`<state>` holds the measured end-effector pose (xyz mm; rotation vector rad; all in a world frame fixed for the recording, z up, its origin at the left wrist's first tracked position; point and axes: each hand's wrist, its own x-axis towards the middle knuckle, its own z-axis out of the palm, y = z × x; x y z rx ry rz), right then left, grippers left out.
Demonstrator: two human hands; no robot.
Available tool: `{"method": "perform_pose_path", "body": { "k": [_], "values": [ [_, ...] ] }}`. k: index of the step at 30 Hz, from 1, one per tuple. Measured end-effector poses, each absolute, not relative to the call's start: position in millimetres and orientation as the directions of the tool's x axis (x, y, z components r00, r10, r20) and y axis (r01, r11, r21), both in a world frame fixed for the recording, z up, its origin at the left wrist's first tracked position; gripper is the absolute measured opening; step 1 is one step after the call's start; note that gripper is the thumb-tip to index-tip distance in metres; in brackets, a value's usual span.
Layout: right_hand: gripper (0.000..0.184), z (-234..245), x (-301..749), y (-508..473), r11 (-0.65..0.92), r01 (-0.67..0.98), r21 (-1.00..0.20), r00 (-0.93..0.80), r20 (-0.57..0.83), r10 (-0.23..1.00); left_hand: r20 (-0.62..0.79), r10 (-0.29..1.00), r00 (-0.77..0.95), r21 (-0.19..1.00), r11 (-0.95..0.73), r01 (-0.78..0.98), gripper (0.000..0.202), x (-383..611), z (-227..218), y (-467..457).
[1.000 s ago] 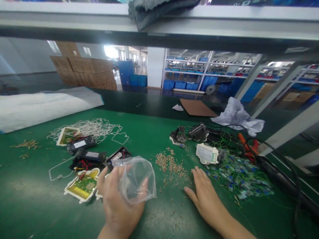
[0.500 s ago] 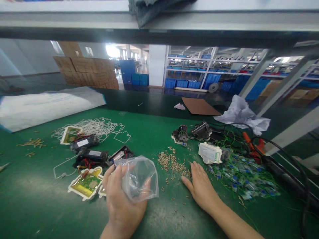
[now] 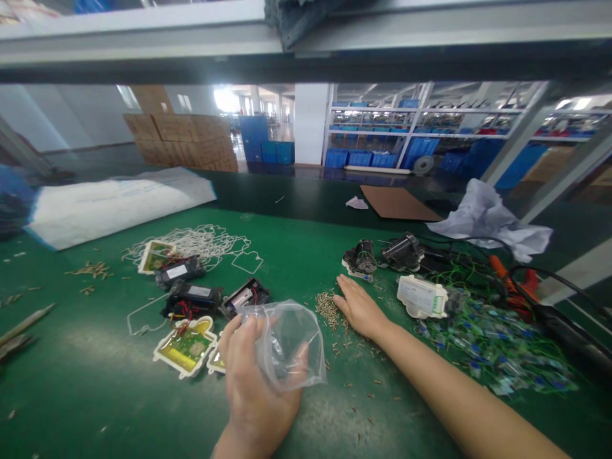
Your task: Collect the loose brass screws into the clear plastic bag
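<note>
The left hand [image 3: 255,389] has its grip clenched on a crumpled clear plastic bag [image 3: 289,344], held just above the green felt surface [image 3: 95,395]. The right hand [image 3: 358,309] lies flat, fingers spread and holding nothing, on a scatter of small brass-coloured pins [image 3: 327,305]. Black battery packs with red wires [image 3: 191,296] lie just left of the bag.

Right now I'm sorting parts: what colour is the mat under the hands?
Green mat, plain in the head view.
</note>
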<state>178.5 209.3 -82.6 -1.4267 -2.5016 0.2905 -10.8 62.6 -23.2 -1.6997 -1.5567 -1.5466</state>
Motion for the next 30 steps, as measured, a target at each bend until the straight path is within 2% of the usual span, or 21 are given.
{"method": "perform_pose_path", "body": {
  "k": [4, 9, 14, 22, 27, 30],
  "values": [
    [0.047, -72, 161, 221, 0.651, 0.679, -0.339, -0.660, 0.106, 0.743, 0.851, 0.481, -0.211, 0.384, -0.297, 0.874, 0.056, -10, -20, 62],
    [0.038, -66, 148, 208, 0.783, 0.490, -0.383, -0.825, 0.086, 0.558, 0.900, 0.408, -0.153, 0.304, -0.339, 0.890, 0.079, -10, -24, 65],
    [0.038, -61, 161, 177, 0.825, 0.374, -0.424, -0.898, 0.057, 0.436, 0.921, 0.363, -0.139, 0.272, -0.346, 0.898, 0.087, -13, -28, 65],
    [0.039, -44, 193, 143, 0.819, 0.355, -0.452, -0.924, -0.038, 0.380, 0.919, 0.366, -0.145, 0.277, -0.342, 0.898, 0.089, -12, -30, 65],
    [0.042, -45, 177, 161, 0.790, 0.433, -0.434, -0.870, 0.027, 0.492, 0.924, 0.365, -0.114, 0.251, -0.353, 0.901, 0.089, -12, -29, 65],
    [0.042, -47, 158, 164, 0.796, 0.397, -0.457, -0.887, 0.032, 0.461, 0.921, 0.372, -0.121, 0.253, -0.333, 0.908, 0.087, -11, -31, 65]
  ]
}}
